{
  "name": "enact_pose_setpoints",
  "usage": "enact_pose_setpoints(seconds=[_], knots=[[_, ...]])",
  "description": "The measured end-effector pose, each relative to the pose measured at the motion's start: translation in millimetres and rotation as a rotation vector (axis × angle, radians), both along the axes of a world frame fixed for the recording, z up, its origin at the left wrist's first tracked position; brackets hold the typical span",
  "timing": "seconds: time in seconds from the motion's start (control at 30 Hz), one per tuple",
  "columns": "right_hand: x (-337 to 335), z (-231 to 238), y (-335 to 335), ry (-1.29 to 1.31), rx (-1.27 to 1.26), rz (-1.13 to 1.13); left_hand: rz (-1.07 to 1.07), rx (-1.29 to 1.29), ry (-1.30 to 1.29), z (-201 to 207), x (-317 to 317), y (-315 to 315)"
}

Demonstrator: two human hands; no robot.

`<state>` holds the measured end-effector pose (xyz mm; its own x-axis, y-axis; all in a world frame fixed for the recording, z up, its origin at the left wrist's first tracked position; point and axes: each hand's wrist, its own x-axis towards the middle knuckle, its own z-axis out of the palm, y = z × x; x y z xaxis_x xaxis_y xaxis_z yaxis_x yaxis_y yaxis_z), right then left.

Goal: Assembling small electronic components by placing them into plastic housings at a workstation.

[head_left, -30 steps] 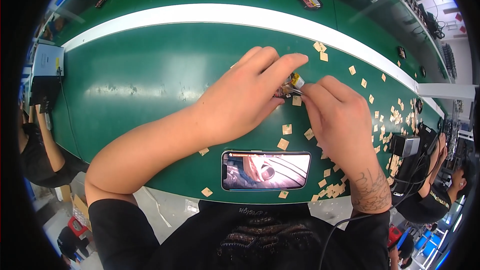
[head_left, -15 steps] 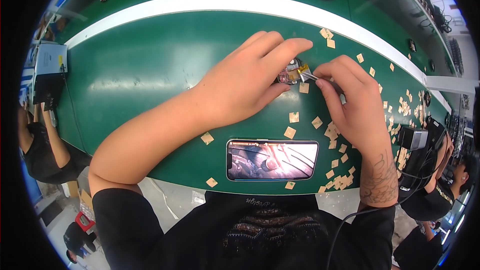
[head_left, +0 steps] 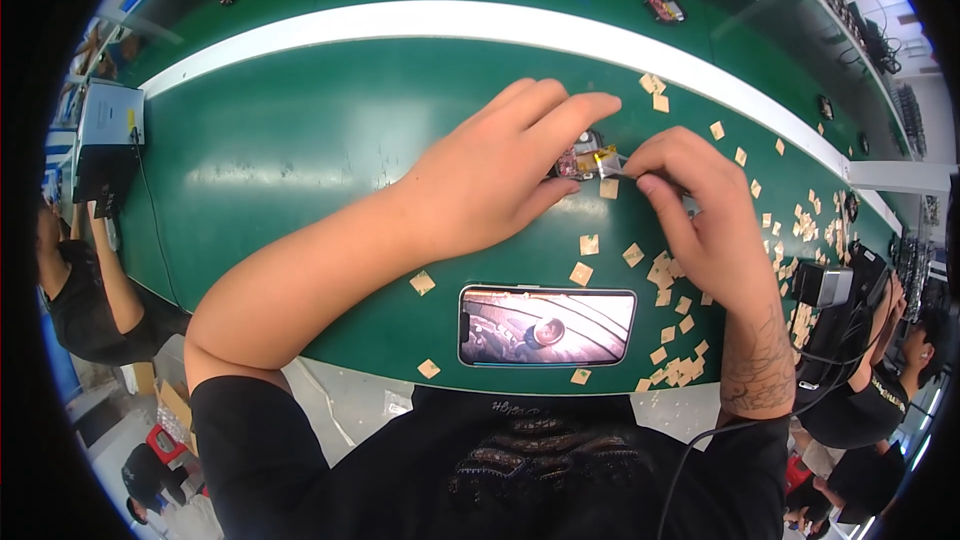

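Note:
Under my left hand (head_left: 508, 152) lies a small opened electronic device (head_left: 584, 160) with a red circuit board and yellow tape. Left thumb and fingers grip its near and far sides, hiding its left part. My right hand (head_left: 706, 208) pinches metal tweezers (head_left: 618, 170), whose tips reach the taped right part of the device. Just below the device sits a small tan square sticker (head_left: 609, 188). Closer to my body, a phone (head_left: 548, 327) lies face up with a lit picture on its screen.
Many tan stickers (head_left: 678, 370) are scattered over the right of the green table (head_left: 270, 130). Beyond a white rail (head_left: 400, 20), other devices (head_left: 665, 8) lie on a green surface. A grey box (head_left: 110, 115) stands far left. Black equipment with cables (head_left: 850, 290) and people flank me.
The whole view has shifted slightly, so the table sits a little lower. Both hands stay at the device. The tweezers' prongs show less plainly now, and the phone's picture has changed.

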<state>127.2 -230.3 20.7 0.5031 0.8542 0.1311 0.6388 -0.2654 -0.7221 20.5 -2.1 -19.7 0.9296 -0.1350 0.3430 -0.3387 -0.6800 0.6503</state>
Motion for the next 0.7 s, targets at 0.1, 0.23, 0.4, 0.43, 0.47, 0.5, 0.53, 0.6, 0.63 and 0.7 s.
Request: enact_pose_setpoints(seconds=[0.1, 0.23, 0.4, 0.43, 0.47, 0.5, 0.53, 0.6, 0.63, 0.7], knots=[[-4, -1, 1, -0.100, -0.030, -0.001, 0.010, 0.013, -0.024, -2, -2, 1], [-12, 3, 2, -0.267, -0.049, -0.051, -0.002, -0.003, -0.019, 4, -1, 0], [-26, 1, 9, -0.575, -0.143, -0.066, 0.023, -0.011, -0.044, 0, -2, -1], [-27, 1, 11, -0.606, -0.163, -0.070, 0.017, -0.014, -0.037, 0, -2, -1], [-27, 1, 12, -0.635, -0.183, -0.073, 0.011, -0.015, -0.028, -1, -1, -2], [-29, 1, 13, -0.629, -0.177, -0.070, 0.015, -0.010, -0.022, -2, -2, -2], [-29, 0, 13, -0.620, -0.179, -0.085, 0.020, -0.013, -0.038, -2, -1, -3], [-29, -3, 12, -0.605, -0.179, -0.101, 0.023, -0.014, -0.048, -3, -1, -3], [-26, -5, 11, -0.576, -0.142, -0.100, 0.030, -0.019, -0.044, -2, 0, -4], [-21, -11, 10, -0.541, -0.103, -0.105, 0.034, -0.022, -0.033, -2, 0, -3]])
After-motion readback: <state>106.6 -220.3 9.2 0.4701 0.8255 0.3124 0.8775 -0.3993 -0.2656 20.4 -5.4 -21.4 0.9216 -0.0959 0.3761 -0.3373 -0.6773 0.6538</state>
